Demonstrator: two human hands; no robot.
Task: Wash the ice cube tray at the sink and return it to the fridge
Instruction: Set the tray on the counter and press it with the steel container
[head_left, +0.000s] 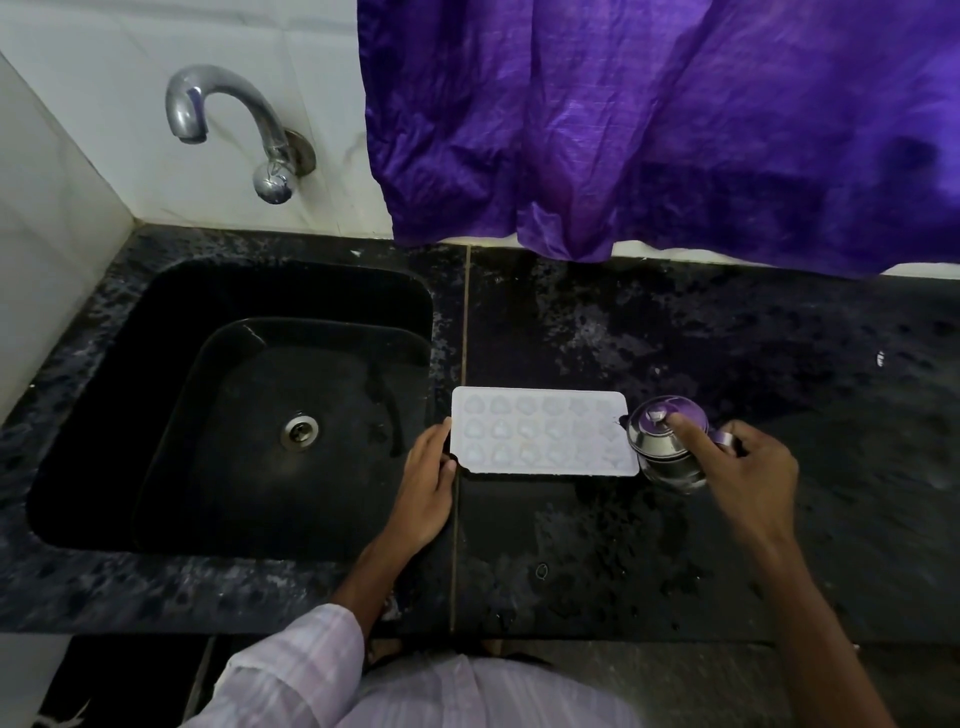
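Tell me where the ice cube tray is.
The ice cube tray lies flat on the dark counter, just right of the sink, between the left hand and a small steel pot.

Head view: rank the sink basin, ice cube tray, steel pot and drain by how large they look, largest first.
1. Sink basin, by far the largest.
2. Ice cube tray on the counter.
3. Steel pot, partly covered by the right hand, so its full extent is unsure.
4. Drain, smallest.

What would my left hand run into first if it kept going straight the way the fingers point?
Nothing new: the left hand already touches the ice cube tray at its left edge, so going on would probably just push the tray toward the steel container.
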